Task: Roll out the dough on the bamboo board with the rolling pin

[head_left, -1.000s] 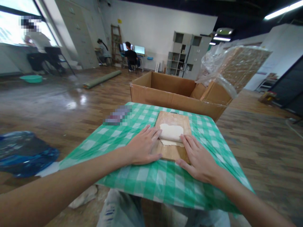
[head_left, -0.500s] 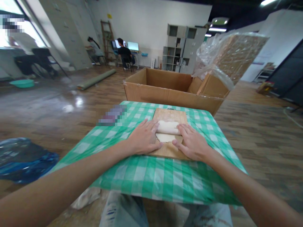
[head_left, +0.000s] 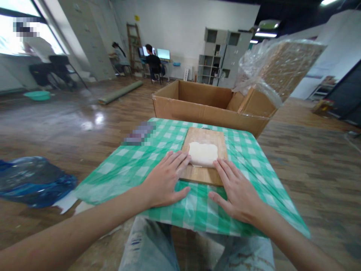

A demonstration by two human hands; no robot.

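Note:
A flat slab of pale dough lies folded on a wooden board on a table under a green checked cloth. My left hand lies flat and open at the board's near left corner, fingertips just short of the dough's left edge. My right hand also lies flat and open, on the board's near right edge and the cloth, fingertips at the dough's near right corner. Neither hand holds anything.
An open cardboard box with crinkled plastic wrap stands just beyond the table. A blue plastic bag lies on the wooden floor at left. People sit at desks far back. My knees are under the table edge.
Both hands have slid back toward me off the dough. The dough, rolled up under my fingers before, now lies as a flat folded slab.

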